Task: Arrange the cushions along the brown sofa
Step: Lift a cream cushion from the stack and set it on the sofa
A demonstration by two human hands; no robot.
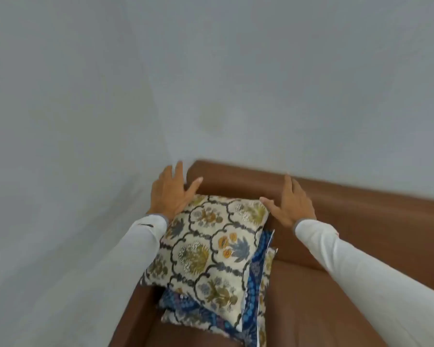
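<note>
A cream cushion with a floral pattern (208, 254) lies on top of a stack in the left corner of the brown sofa (348, 216). Under it a blue patterned cushion (254, 284) shows, and below that the edge of another cream cushion (267, 269). My left hand (169, 192) rests at the top cushion's far left corner, fingers spread. My right hand (290, 201) sits at its far right corner, thumb against the edge, fingers spread over the sofa back. Neither hand grips the cushion.
A pale grey wall (211, 83) rises behind and to the left of the sofa. The sofa's left armrest (128, 319) runs toward me. The seat (311, 309) stretches to the right of the stack.
</note>
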